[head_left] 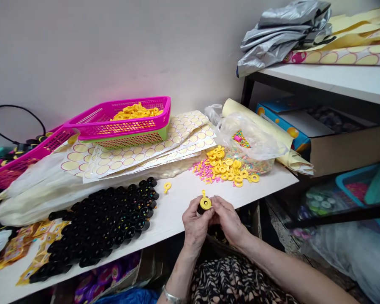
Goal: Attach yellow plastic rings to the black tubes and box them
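Note:
My left hand [194, 217] is wrapped round a small black cup [200, 210] just past the table's front edge. On top of the cup sits a yellow ring-shaped lid [205, 203] with a short tab pointing away from me. My right hand [226, 219] is closed, its fingertips against the lid's right side. Beyond my hands lies a heap of similar yellow lids [231, 169], beside loose pink beads [204, 169]. One single yellow lid [167, 186] lies apart on the table. To the left, rows of black cups [104, 219] stand close together, some with coloured beads inside.
A pink basket [120, 126] of yellow pieces stands on sheets of round stickers [183, 131] at the back. A clear bag [253, 137] holds coloured beads. At the right are a shelf [335, 78] and a cardboard box [342, 152]. The white table [174, 211] runs leftward.

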{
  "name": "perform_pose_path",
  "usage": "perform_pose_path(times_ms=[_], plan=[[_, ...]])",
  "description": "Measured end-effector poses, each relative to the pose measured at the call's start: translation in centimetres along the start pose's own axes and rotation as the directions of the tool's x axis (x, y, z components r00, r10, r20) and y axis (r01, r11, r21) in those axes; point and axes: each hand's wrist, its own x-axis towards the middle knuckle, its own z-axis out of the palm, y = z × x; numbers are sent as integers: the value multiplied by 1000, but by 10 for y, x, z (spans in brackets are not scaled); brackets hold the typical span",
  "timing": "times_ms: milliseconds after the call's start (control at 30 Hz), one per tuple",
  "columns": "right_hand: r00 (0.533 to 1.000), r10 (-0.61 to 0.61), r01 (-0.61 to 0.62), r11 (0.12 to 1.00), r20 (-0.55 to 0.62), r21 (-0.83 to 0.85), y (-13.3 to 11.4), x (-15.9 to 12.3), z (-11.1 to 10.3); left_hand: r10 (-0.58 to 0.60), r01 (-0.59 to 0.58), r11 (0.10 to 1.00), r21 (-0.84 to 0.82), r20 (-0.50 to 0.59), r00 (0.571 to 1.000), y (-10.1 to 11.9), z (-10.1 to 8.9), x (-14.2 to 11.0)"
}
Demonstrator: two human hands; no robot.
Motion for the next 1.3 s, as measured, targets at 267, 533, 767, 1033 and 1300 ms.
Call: perform_pose_path(times_ms=[267, 533, 767, 1033, 1300], plan=[[906, 288, -336, 935, 310, 116, -15, 14, -33, 106, -117, 993, 9, 351, 930, 16, -14, -4], [737, 388, -326, 921, 553, -212, -30, 12, -59, 145, -370, 891, 262, 608, 780, 37, -14, -14], [723, 418, -210, 892, 550, -401, -46, 10, -58, 293, -578, 781, 235, 679, 673, 37, -3, -15], [874, 231, -124, 957, 427, -263, -30, -9, -54, 297, -616, 753, 233, 715, 633, 25, -5, -13], [839, 318, -190, 932, 442, -309, -20, -8, -60, 230, -458, 864, 207, 646, 727, 12, -8, -15]])
